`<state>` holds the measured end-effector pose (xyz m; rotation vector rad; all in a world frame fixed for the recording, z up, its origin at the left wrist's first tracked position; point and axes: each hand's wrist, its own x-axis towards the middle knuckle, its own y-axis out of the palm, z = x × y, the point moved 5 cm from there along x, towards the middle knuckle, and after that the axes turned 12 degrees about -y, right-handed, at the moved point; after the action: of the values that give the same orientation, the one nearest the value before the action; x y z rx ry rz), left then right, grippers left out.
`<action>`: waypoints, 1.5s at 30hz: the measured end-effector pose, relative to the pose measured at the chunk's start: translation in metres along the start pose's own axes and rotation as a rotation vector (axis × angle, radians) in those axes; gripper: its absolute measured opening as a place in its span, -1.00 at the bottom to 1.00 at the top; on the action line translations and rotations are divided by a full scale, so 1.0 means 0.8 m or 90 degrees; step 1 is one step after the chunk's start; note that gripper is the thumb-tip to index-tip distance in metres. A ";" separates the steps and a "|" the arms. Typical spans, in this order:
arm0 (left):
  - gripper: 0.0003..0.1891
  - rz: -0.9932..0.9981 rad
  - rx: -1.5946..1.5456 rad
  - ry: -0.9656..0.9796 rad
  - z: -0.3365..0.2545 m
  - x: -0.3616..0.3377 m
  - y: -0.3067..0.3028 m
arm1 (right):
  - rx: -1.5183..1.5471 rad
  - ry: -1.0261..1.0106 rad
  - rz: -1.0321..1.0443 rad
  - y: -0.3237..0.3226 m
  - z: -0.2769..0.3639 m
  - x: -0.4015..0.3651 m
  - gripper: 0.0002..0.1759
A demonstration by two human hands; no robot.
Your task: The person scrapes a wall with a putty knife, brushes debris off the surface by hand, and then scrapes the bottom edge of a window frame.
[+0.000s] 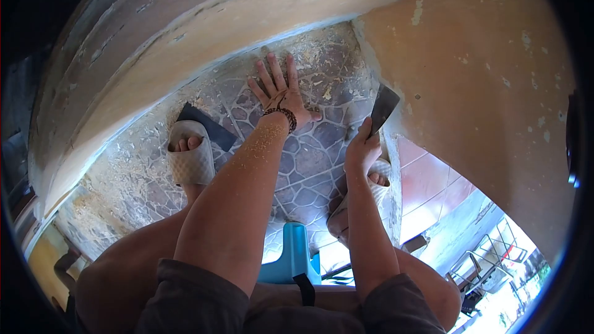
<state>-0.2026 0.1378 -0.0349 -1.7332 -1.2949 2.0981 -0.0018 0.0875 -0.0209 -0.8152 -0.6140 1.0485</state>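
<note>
My left hand (281,93) is stretched out with its fingers spread, palm down over the debris-strewn, stone-patterned floor (309,154). A dark beaded bracelet (281,113) circles that wrist, and pale flakes cling to the forearm. In my right hand (363,149) is a scraper (384,109), its wide dark blade angled up beside the peeling orange wall (464,68). Near my left foot lies a flat dark strip (211,127), partly behind the sandal (189,159).
A curved, yellowish wall (204,31) with flaking paint borders the floor ahead and left. Below me is a blue plastic stool (296,250). My other sandal (378,176) rests by the right wall's edge. Reddish tiles (427,179) and metal-framed furniture (489,263) appear at lower right.
</note>
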 end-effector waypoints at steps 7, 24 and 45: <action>0.43 -0.006 0.012 0.006 0.001 -0.001 0.004 | 0.005 -0.017 0.004 0.001 0.002 0.006 -0.44; 0.42 0.006 -0.003 0.006 0.001 -0.004 0.006 | -0.077 -0.074 0.047 0.007 0.044 0.039 -0.57; 0.47 0.010 -0.021 -0.004 0.000 -0.001 0.004 | -0.016 -0.080 0.076 0.017 0.076 0.078 -0.51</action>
<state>-0.2007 0.1354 -0.0367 -1.7569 -1.3300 2.1042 -0.0316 0.1655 0.0061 -0.8201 -0.6939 1.2094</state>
